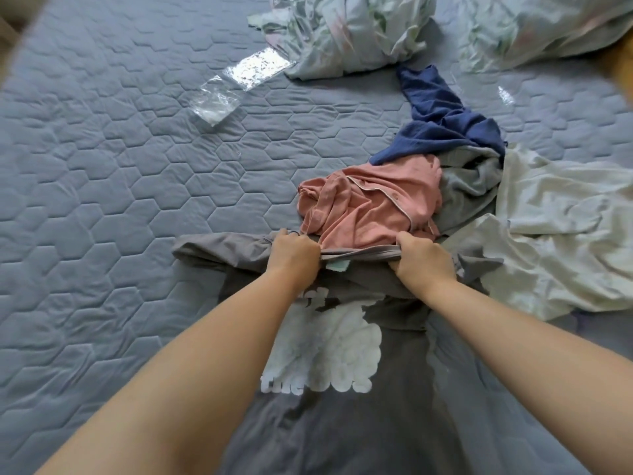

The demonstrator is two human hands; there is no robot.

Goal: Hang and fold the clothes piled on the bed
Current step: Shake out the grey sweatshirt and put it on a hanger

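A grey cotton T-shirt with a white print (342, 389) is spread at the bed's (102, 200) six o'clock; its neckline is gripped by the fingers of the left hand (294, 257) and right hand (424, 258), curled tight. A crumpled pink buttoned shirt (370, 204) lies at twelve o'clock of the hands.

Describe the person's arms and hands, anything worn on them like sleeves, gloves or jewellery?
Both forearms are bare up to the frame edge, with no sleeves visible. The left hand and right hand wear no gloves. No watch, bracelet or ring shows from this view.
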